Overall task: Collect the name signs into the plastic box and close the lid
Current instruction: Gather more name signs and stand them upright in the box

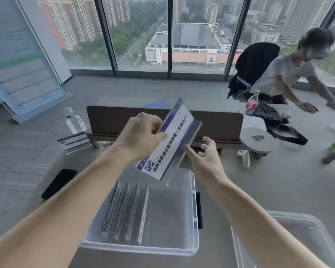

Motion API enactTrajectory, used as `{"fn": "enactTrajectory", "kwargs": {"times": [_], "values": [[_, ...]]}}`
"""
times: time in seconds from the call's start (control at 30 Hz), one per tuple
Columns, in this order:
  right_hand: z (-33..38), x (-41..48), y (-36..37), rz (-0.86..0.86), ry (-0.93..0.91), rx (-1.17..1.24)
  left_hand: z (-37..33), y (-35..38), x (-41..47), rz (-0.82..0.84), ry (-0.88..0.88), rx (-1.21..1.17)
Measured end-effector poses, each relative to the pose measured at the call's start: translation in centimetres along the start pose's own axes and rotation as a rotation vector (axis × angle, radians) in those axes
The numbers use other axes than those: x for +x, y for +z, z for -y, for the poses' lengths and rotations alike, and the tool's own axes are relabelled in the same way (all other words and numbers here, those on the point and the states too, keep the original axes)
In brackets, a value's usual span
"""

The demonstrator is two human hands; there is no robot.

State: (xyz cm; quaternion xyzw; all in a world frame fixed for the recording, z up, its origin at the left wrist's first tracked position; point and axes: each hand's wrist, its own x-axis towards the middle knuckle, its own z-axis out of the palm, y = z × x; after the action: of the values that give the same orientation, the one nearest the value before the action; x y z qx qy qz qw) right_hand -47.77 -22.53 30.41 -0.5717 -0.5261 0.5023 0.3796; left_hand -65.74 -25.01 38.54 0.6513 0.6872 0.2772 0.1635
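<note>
My left hand [141, 134] grips a clear acrylic name sign [172, 144] with a white and blue card, tilted steeply above the far edge of the clear plastic box [194, 209]. My right hand [203, 157] hovers just right of the sign's lower edge, fingers spread, holding nothing. Several name signs [126, 209] stand on edge in a row inside the box's left half. Another name sign [74, 142] stands on the table at the left. The box's clear lid [302, 235] lies on the table to the right of the box.
A black phone [59, 183] lies left of the box. A water bottle [74, 120] stands behind the left sign. A dark wooden divider [217, 124] runs across the table. At the right are a round grey stand [257, 140], a black bag [269, 115] and a person [290, 74] leaning on the table.
</note>
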Motion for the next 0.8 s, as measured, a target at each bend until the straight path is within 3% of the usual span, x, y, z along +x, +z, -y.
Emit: {"fn": "enactTrajectory", "kwargs": {"times": [0.07,0.17,0.47,0.8], "values": [[-3.2,-0.9,2.0,0.119,0.167,0.134,1.4,2.9,-1.3,-0.005,-0.095,-0.071],[-8.0,-1.3,4.6,0.167,0.275,0.204,4.1,7.8,-3.6,0.049,-0.217,-0.154],[-19.1,-0.2,9.2,0.315,0.561,-0.137,13.5,18.7,-7.7,0.222,-0.49,-0.189],[-26.2,2.3,13.4,0.315,0.696,-0.222,19.1,25.4,-9.4,0.251,-0.54,-0.112]]}}
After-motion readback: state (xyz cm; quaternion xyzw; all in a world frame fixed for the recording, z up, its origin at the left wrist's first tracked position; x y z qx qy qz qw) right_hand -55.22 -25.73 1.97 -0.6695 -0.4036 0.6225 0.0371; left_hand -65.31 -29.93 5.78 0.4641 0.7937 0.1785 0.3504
